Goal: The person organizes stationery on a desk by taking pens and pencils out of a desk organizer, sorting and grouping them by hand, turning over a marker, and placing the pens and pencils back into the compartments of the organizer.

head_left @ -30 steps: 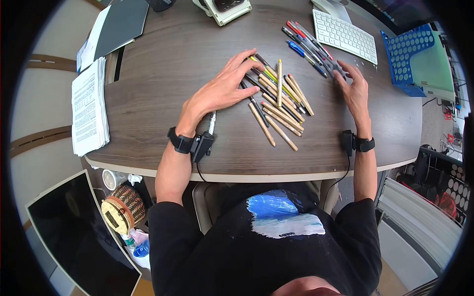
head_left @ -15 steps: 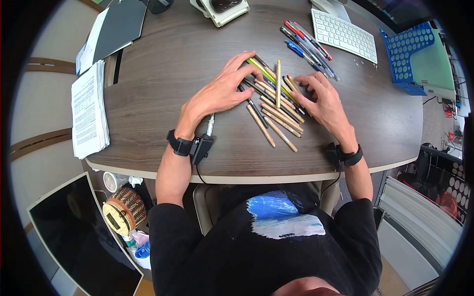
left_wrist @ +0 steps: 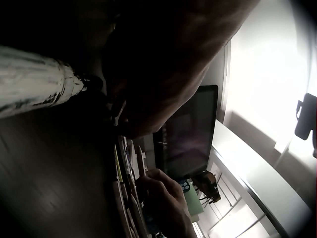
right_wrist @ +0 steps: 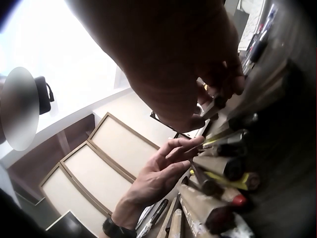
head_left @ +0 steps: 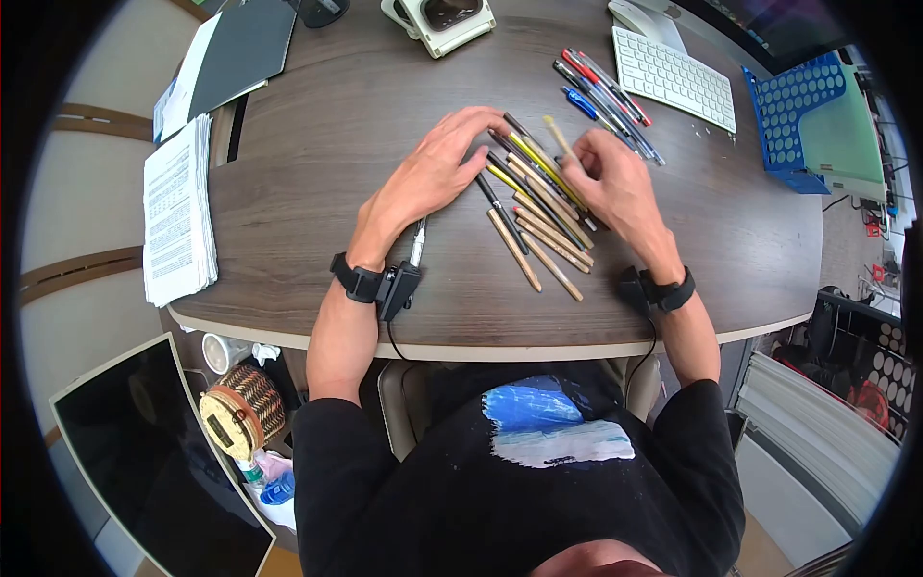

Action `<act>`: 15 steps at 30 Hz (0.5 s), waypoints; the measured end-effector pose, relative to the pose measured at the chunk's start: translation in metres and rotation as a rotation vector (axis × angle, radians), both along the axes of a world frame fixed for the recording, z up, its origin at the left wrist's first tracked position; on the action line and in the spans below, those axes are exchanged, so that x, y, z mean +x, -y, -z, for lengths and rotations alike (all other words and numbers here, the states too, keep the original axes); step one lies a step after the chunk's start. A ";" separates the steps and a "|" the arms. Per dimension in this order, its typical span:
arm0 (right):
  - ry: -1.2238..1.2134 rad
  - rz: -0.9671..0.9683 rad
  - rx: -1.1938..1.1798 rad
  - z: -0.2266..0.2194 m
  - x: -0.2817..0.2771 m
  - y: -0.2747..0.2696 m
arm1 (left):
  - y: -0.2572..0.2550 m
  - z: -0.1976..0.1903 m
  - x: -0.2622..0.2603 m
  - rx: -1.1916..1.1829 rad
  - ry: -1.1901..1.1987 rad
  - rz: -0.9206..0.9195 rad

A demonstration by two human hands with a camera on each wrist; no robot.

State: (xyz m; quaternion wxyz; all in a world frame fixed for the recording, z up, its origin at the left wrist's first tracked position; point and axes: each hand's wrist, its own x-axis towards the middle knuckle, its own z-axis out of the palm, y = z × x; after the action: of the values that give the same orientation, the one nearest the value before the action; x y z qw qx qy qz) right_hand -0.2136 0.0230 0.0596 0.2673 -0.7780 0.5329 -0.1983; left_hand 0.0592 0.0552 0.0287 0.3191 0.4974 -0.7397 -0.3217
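Note:
Wooden pencils and dark and yellow-green ones lie in a loose pile point(head_left: 551, 236) on the desk, mostly slanting the same way. Above the pile's right side, my right hand point(head_left: 615, 183) pinches a yellow-tipped pencil point(head_left: 557, 133) between thumb and fingers. My left hand point(head_left: 423, 165) rests at the pile's left edge, its fingers loosely bent and fingertips at the pencil ends. In the right wrist view the left hand point(right_wrist: 153, 178) reaches to the pencils from the far side. A whitish, smeared pen-like tube point(head_left: 418, 240) lies beside the left wrist.
Several pens point(head_left: 606, 101), red, blue and black, lie side by side behind my right hand. Beyond them are a white keyboard point(head_left: 673, 77) and a blue perforated holder point(head_left: 784, 115). A paper stack point(head_left: 178, 221) sits at the left, a pale device point(head_left: 447, 34) at the back.
My right hand moved left from beside the pens to the pile, then took hold of the yellow-tipped pencil and tilted it. My left hand stayed at the pile's left edge.

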 end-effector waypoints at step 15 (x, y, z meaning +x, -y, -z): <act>-0.077 -0.062 -0.011 -0.007 -0.036 -0.019 | 0.001 0.006 -0.002 -0.057 0.057 -0.010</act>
State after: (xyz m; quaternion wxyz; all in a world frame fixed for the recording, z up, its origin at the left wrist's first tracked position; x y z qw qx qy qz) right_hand -0.2497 0.0419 0.0666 0.2483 -0.8026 0.5174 -0.1626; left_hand 0.0575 0.0539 0.0224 0.3138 0.5009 -0.7548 -0.2845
